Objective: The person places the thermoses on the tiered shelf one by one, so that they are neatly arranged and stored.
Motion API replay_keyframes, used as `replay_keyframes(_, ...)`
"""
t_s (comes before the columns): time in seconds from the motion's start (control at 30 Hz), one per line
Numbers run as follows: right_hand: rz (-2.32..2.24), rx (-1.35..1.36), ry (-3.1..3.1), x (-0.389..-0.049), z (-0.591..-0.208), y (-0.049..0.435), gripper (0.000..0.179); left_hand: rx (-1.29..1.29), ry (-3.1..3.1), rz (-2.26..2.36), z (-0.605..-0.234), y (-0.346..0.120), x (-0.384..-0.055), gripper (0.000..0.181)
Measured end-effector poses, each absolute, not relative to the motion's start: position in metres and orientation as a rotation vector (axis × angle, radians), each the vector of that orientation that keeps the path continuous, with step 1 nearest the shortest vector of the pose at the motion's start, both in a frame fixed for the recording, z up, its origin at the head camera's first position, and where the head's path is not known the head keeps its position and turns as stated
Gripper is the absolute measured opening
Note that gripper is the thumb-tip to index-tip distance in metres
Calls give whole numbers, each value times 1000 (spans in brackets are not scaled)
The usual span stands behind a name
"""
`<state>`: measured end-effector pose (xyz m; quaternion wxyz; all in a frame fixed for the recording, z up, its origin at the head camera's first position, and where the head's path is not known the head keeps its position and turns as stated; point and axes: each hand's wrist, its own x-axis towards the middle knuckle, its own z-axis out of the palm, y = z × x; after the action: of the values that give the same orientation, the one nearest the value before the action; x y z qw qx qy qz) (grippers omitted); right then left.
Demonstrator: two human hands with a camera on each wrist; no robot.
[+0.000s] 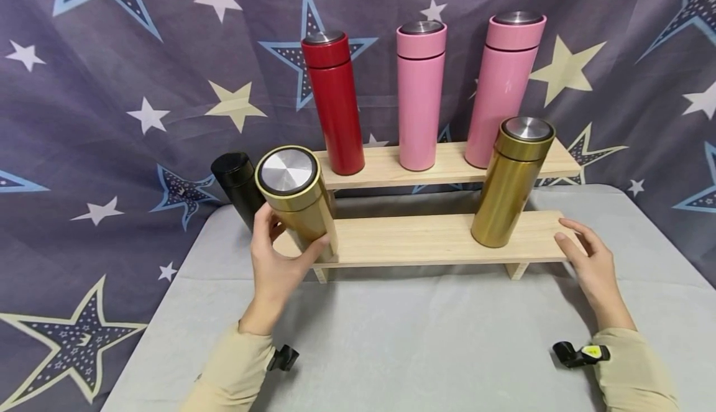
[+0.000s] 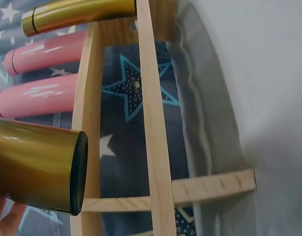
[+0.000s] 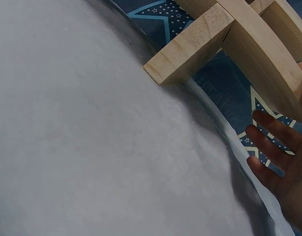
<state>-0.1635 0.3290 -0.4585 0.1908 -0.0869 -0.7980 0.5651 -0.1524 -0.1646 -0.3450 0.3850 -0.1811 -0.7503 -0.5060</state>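
My left hand (image 1: 278, 273) grips a gold thermos flask (image 1: 304, 218) with a silver lid top, tilted at the left end of the wooden two-tier shelf (image 1: 403, 238). In the left wrist view the dark base of this gold flask (image 2: 38, 164) shows close to the shelf boards, with fingertips on its side. My right hand (image 1: 597, 272) is at the right end of the lower board, its thumb by the board's edge. In the right wrist view its fingers (image 3: 271, 145) are extended beside the wood and hold nothing. Another gold flask (image 1: 510, 188) stands toward the right of the lower board.
On the upper board stand a red flask (image 1: 337, 110) and two pink ones, a middle flask (image 1: 421, 104) and a right flask (image 1: 503, 98). A black flask (image 1: 240, 185) is behind my left hand. A grey cloth (image 1: 425, 337) covers the table, before a star-patterned curtain (image 1: 151, 58).
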Motion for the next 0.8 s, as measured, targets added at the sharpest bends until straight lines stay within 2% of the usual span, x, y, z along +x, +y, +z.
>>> replay_keyframes(0.8, 1578, -251, -2251, -164, -459, 329, 43, -570, -1954, -1433, -349, -112, -168, 81)
